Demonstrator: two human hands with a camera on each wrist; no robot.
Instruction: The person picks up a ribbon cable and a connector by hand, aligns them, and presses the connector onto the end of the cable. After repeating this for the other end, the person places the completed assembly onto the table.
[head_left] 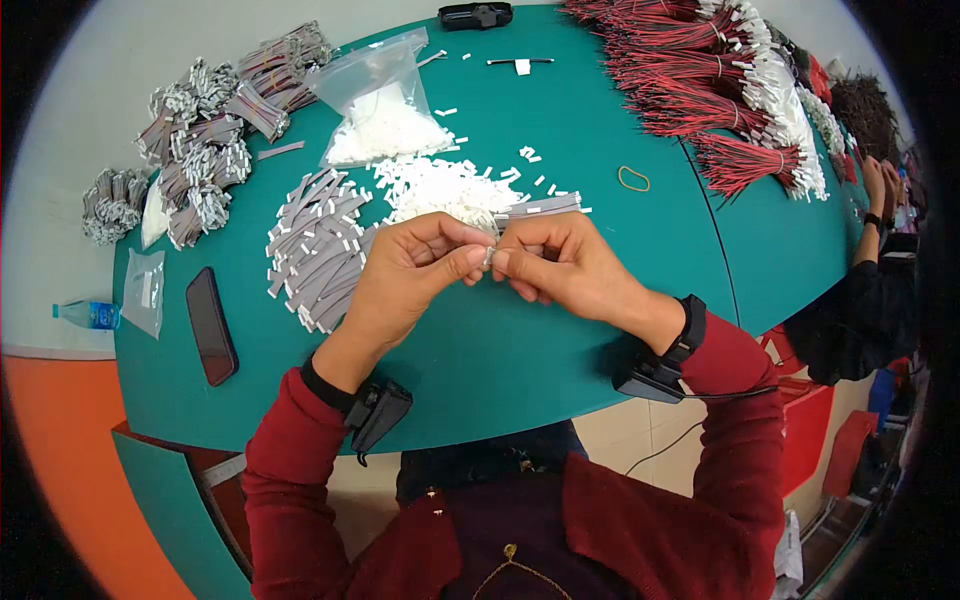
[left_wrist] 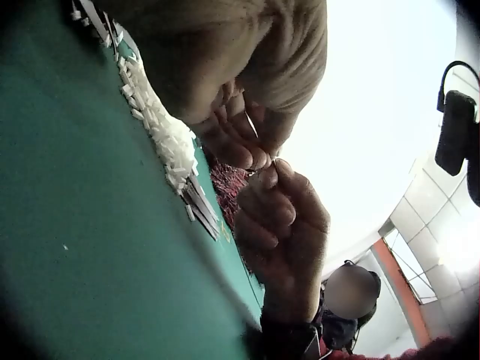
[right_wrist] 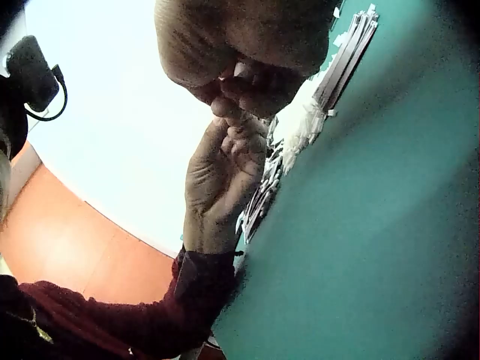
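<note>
In the head view my left hand [head_left: 400, 275] and right hand [head_left: 575, 268] meet fingertip to fingertip over the near middle of the table. Between their thumbs and forefingers they pinch a small whitish piece [head_left: 488, 257], mostly hidden by the fingertips; its kind I cannot tell. Just beyond the hands lies a heap of small white plastic connector housings [head_left: 440, 188]. Short grey ribbon cables with white ends [head_left: 318, 250] spread out to the left of my left hand. A few more grey ribbon cables [head_left: 545, 206] lie behind my right hand.
A clear bag of white housings [head_left: 385, 125] stands behind the heap. Bundled grey cables [head_left: 205, 165] are piled at left, red-black wire bundles [head_left: 700, 95] at right. A phone [head_left: 212, 325], bottle [head_left: 88, 315] and rubber band [head_left: 633, 179] lie around. Another person's arm [head_left: 870, 225] shows far right.
</note>
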